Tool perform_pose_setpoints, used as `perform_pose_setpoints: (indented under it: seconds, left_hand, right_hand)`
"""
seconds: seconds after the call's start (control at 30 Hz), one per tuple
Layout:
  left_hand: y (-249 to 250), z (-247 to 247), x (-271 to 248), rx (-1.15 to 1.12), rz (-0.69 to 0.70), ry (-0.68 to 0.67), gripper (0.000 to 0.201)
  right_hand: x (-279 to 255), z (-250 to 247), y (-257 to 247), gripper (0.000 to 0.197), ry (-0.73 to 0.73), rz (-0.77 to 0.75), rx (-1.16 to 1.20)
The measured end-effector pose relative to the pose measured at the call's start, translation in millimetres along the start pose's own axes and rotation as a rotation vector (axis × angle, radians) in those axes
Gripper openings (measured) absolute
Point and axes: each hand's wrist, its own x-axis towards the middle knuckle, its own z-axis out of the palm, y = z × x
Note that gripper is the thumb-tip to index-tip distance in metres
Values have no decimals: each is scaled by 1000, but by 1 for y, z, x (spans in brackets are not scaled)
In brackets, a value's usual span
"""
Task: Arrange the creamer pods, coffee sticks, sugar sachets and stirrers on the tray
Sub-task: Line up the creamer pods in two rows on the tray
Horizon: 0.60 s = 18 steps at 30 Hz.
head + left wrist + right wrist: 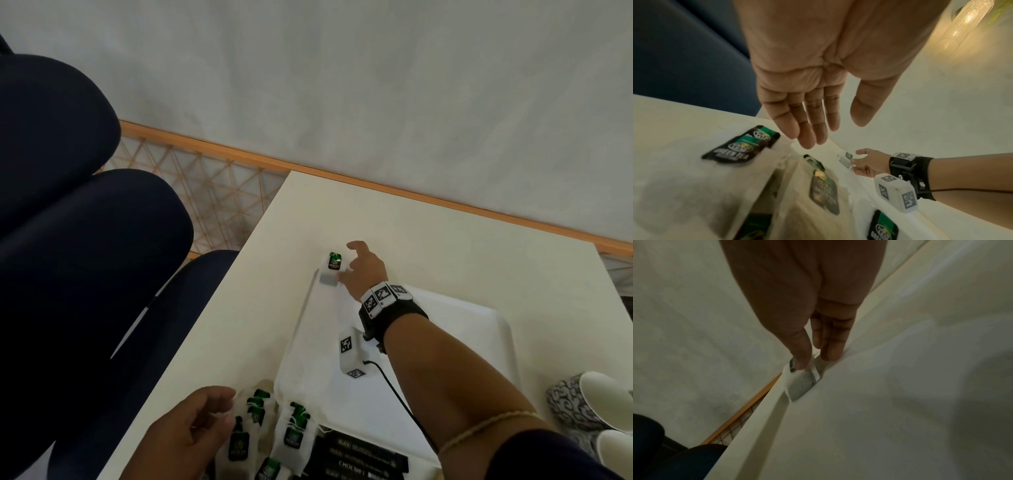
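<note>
— Nearest: left hand point(812, 91), fingers straight and slack, holding nothing, above blurred sachets point(270, 431) at table point(445, 246) edge. Labels hard to read.

— And farther?

— Right hand point(363, 274) pinching one sachet point(334, 269) at tray point(479, 342) far-left corner. White paper, dark-green label, grey underside. Dark sticks point(359, 457) cut off below. Cups point(596, 407) cropped at right.

The sticks point(363, 457) and cups point(596, 414) run off the head view's lower edge; the tea bags point(818, 186) blur in the left wrist view's lower half.
</note>
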Motion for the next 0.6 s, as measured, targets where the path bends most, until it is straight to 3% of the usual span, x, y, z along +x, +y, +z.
perform_pose_setpoints:
  seconds: [0.17,0.47,0.6]
  left_hand:
    - [3,1,-1,24,-2,-3,50]
    - [6,-3,-5,51,-35,0,49]
    - [10,-3,-8,33,-73,8,31]
  right_hand:
    - [-9,8,5,73,-35,11,57]
    - [-4,26,-3,73,-19,39,47]
    - [-10,18,-8,74,-20,55,22]
